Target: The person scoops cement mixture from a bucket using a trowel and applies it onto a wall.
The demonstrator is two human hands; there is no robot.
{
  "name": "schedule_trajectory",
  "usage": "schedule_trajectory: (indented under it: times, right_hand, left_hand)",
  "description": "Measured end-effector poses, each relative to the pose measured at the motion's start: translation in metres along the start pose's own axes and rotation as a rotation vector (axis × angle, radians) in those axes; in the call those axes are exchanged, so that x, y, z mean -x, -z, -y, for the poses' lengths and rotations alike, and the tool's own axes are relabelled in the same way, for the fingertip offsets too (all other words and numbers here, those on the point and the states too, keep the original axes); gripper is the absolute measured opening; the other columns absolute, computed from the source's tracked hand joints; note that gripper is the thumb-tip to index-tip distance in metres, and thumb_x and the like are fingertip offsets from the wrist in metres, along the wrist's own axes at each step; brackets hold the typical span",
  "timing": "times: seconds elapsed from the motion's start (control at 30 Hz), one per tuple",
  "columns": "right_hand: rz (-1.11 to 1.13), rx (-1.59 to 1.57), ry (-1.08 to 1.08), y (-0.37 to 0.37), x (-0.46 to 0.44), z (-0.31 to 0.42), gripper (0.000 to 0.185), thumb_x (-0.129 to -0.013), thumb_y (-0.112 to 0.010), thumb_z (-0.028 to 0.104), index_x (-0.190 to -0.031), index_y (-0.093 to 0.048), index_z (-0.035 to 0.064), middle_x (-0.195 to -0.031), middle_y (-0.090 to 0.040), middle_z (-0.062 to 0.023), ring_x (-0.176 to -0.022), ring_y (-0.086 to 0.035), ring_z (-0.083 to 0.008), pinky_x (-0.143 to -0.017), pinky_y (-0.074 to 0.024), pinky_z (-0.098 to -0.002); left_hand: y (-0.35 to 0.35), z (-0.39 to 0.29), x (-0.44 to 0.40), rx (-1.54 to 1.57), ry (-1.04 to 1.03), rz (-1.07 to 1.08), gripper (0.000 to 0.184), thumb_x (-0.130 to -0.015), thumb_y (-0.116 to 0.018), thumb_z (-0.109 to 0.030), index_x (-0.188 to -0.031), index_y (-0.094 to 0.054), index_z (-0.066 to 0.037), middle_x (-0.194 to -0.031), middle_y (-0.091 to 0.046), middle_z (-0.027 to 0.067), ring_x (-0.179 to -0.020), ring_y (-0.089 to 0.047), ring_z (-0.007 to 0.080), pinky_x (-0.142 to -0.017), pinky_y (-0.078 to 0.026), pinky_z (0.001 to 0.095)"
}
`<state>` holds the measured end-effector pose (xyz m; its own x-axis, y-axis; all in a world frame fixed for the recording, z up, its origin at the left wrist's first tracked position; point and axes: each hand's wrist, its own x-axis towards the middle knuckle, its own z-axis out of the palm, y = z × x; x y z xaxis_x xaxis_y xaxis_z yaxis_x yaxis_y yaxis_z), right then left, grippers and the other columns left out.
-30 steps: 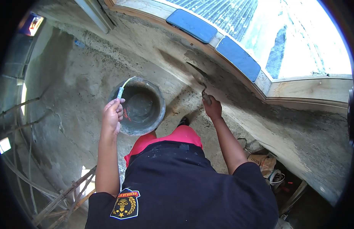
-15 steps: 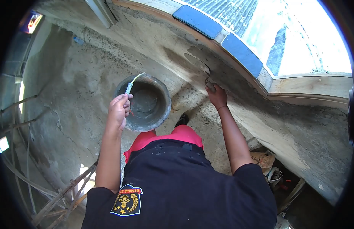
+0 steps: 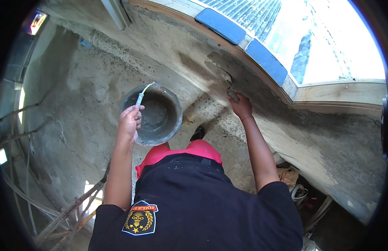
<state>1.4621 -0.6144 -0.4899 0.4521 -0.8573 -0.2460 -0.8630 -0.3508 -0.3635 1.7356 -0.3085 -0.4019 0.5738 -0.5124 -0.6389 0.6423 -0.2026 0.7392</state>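
Note:
My left hand [image 3: 129, 123] is closed around a thin tool [image 3: 140, 98] with a pale blue handle and a curved, whitish end. I cannot make out its exact kind. It stands over the near-left part of a round grey bucket [image 3: 177, 111] with wet grey mortar [image 3: 154, 115] inside. On the other side, my right hand [image 3: 242, 106] grips the handle of a trowel [image 3: 233, 96], whose blade lies against the wall just under the window ledge. Darker, damp-looking plaster [image 3: 244, 73] surrounds the blade.
Two phones [image 3: 220, 26] [image 3: 266, 61] lie on the wooden window frame [image 3: 340, 93]. Sticks and poles [image 3: 72, 209] stand at lower left. A paper sack [image 3: 288, 178] and a small white pail [image 3: 299, 193] sit at lower right, below the rough wall [image 3: 327, 146].
The trowel and my right hand have shifted slightly right and down in view. The bucket appears a little further left as the view shifts. Both hands keep their hold.

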Motion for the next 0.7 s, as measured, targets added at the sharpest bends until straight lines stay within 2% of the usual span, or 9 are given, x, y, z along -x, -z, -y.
schedule_trajectory:
  times: [0.07, 0.17, 0.3, 0.47, 0.53, 0.57, 0.63, 0.67, 0.7]
  right_hand:
    - [-0.081, 0.083, 0.056, -0.018, -0.003, -0.012, 0.051, -0.077, -0.063, 0.048, -0.112, -0.063, 0.0115, -0.097, -0.066, -0.0179, -0.092, -0.063, -0.0363, -0.079, -0.0505, -0.0414]
    - [0.041, 0.001, 0.021, 0.008, 0.013, 0.012, 0.052, -0.078, -0.062, 0.049, -0.113, -0.063, 0.0115, -0.101, -0.065, -0.0185, -0.096, -0.062, -0.0352, -0.082, -0.0498, -0.0411]
    - [0.049, -0.066, -0.005, 0.021, 0.005, 0.011, 0.052, -0.078, -0.062, 0.050, -0.112, -0.064, 0.0121, -0.104, -0.065, -0.0193, -0.099, -0.061, -0.0346, -0.085, -0.0488, -0.0410]
    - [-0.016, 0.057, -0.024, 0.022, -0.002, 0.010, 0.050, -0.078, -0.062, 0.050, -0.110, -0.066, 0.0119, -0.104, -0.065, -0.0202, -0.099, -0.061, -0.0363, -0.086, -0.0480, -0.0430]
    - [-0.016, 0.071, -0.036, 0.019, 0.004, 0.015, 0.050, -0.078, -0.061, 0.050, -0.110, -0.065, 0.0115, -0.104, -0.065, -0.0202, -0.099, -0.061, -0.0359, -0.086, -0.0480, -0.0432]
    - [-0.012, 0.087, -0.043, 0.018, 0.006, 0.017, 0.050, -0.078, -0.061, 0.049, -0.110, -0.065, 0.0111, -0.103, -0.065, -0.0202, -0.099, -0.061, -0.0355, -0.086, -0.0479, -0.0434]
    - [0.048, 0.098, -0.041, 0.034, 0.016, 0.036, 0.050, -0.078, -0.062, 0.049, -0.110, -0.065, 0.0103, -0.102, -0.065, -0.0202, -0.098, -0.061, -0.0357, -0.085, -0.0482, -0.0430]
    - [0.101, 0.103, -0.031, 0.041, 0.015, 0.045, 0.050, -0.078, -0.062, 0.048, -0.109, -0.065, 0.0095, -0.100, -0.065, -0.0202, -0.097, -0.062, -0.0359, -0.084, -0.0485, -0.0427]
    - [0.105, 0.109, -0.025, 0.041, 0.011, 0.046, 0.050, -0.078, -0.062, 0.048, -0.109, -0.065, 0.0095, -0.100, -0.065, -0.0202, -0.097, -0.062, -0.0359, -0.084, -0.0485, -0.0427]
  left_hand:
    - [0.003, -0.002, -0.002, 0.010, -0.008, 0.020, 0.021, -0.095, -0.048, -0.020, -0.097, -0.057, -0.001, -0.060, -0.037, -0.0089, -0.046, -0.026, 0.0002, -0.042, -0.018, 0.0183]
    - [0.009, -0.002, 0.000, -0.027, 0.006, -0.022, 0.024, -0.096, -0.047, -0.022, -0.100, -0.056, 0.001, -0.059, -0.034, -0.0080, -0.045, -0.025, 0.0009, -0.041, -0.017, 0.0191]
    - [0.010, -0.007, 0.004, -0.023, 0.014, -0.010, 0.024, -0.095, -0.049, -0.023, -0.100, -0.056, 0.000, -0.060, -0.035, -0.0079, -0.046, -0.026, 0.0006, -0.041, -0.017, 0.0186]
    - [0.003, -0.020, 0.016, -0.022, 0.005, 0.021, 0.020, -0.092, -0.056, -0.023, -0.093, -0.059, -0.003, -0.060, -0.036, -0.0102, -0.046, -0.027, -0.0003, -0.042, -0.019, 0.0182]
    - [0.001, -0.035, 0.025, -0.092, -0.014, 0.076, 0.031, -0.089, -0.060, -0.022, -0.110, -0.054, 0.000, -0.062, -0.039, -0.0093, -0.049, -0.030, 0.0000, -0.044, -0.025, 0.0180]
    - [-0.004, -0.044, 0.032, -0.088, -0.013, 0.080, 0.031, -0.089, -0.060, -0.022, -0.110, -0.054, 0.000, -0.062, -0.039, -0.0093, -0.049, -0.030, 0.0000, -0.044, -0.025, 0.0180]
    - [-0.023, -0.073, 0.061, -0.207, -0.163, 0.027, 0.059, -0.085, -0.064, -0.017, -0.133, -0.035, 0.004, -0.070, -0.043, -0.0055, -0.056, -0.035, 0.0002, -0.050, -0.031, 0.0164]
    - [-0.027, -0.085, 0.069, -0.199, -0.163, 0.024, 0.059, -0.085, -0.064, -0.017, -0.133, -0.035, 0.004, -0.070, -0.043, -0.0055, -0.056, -0.035, 0.0002, -0.050, -0.031, 0.0164]
    - [-0.029, -0.095, 0.077, -0.247, -0.206, 0.077, 0.072, -0.083, -0.066, -0.016, -0.138, -0.024, 0.004, -0.075, -0.044, -0.0034, -0.059, -0.036, 0.0003, -0.054, -0.032, 0.0155]
